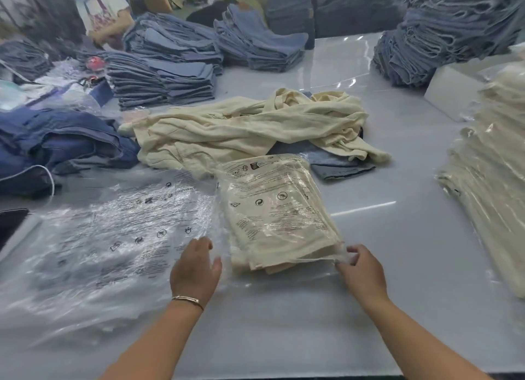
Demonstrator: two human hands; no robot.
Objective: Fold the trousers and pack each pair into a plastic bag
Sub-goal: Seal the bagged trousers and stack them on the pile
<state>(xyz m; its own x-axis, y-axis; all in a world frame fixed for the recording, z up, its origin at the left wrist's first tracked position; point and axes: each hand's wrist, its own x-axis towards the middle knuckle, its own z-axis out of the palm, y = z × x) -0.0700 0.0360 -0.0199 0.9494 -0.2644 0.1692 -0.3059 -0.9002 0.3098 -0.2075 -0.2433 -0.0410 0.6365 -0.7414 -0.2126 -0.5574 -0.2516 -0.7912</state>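
Note:
A folded cream pair of trousers (pixel 287 254) lies inside a clear printed plastic bag (pixel 272 198) in the middle of the table, its near end still showing at the bag's mouth. My right hand (pixel 360 269) pinches the bag's open edge at its near right corner. My left hand (pixel 196 269) rests flat with relaxed fingers on the plastic at the bag's near left side. To the left lies a stack of empty printed plastic bags (pixel 113 232). Behind the packed bag sprawls a loose heap of cream trousers (pixel 247 124).
The white table (pixel 383 232) carries folded denim stacks at the back (pixel 164 76) and back right (pixel 443 30). Crumpled dark jeans (pixel 56 141) lie at the left. Bagged cream trousers (pixel 494 186) pile up at the right edge. Another person (pixel 99 13) stands far left.

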